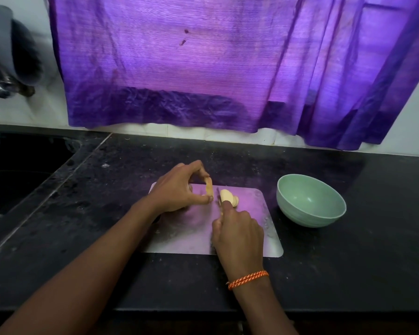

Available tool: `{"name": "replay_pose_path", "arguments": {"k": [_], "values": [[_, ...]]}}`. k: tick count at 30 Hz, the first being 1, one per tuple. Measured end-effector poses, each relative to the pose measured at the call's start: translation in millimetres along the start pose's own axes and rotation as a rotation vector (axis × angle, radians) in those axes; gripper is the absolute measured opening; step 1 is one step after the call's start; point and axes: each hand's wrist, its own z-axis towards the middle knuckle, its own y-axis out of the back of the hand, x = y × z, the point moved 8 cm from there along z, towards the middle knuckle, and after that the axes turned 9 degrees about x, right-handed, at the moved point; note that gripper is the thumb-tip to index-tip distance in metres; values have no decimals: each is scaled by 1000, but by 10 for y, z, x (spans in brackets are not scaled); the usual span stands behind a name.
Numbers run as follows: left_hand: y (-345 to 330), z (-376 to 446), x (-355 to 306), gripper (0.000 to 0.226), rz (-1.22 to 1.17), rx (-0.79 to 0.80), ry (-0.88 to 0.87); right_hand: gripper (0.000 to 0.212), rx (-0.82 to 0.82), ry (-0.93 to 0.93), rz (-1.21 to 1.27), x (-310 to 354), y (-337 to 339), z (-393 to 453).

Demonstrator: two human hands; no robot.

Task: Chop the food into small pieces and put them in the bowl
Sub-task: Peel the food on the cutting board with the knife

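Here, line by line:
Food: a pale yellow, peeled-looking root is lying in two parts over the cutting board [249,240]; a thin slice [209,188] is standing on edge, and the larger chunk [228,196] is sitting just beside it to the right.
Cutting board: a flat, light sheet with rounded corners is resting on the dark countertop [348,262], picking up a purple tint from the curtain [179,68] hanging behind.
Bowl: a pale green bowl [311,201] is standing on the countertop just right of the board, nothing showing inside it.
Hard to make out: the knife [220,201] is showing only as a thin dark sliver between slice and chunk; its handle is hiding under the right hand. A blurred grey shape is sitting at the upper left, too smeared to name.
Left hand: the left hand [177,192] is pinching the slice between thumb and fingertips, the fingers curling in an arch above it.
Right hand: the right hand [238,235] is gripping the knife, fingers wrapping closed, forefinger stretching forward against the chunk; an orange braided band [248,278] is circling the wrist.
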Motion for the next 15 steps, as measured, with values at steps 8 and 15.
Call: {"name": "replay_pose_path", "arguments": {"k": [8,15], "values": [[-88,10,-27,48,29,24,9,35,-208,26,47,-10,17,-43],[-120,31,0,54,24,14,-10,18,-305,42,125,-37,107,-55]]}}
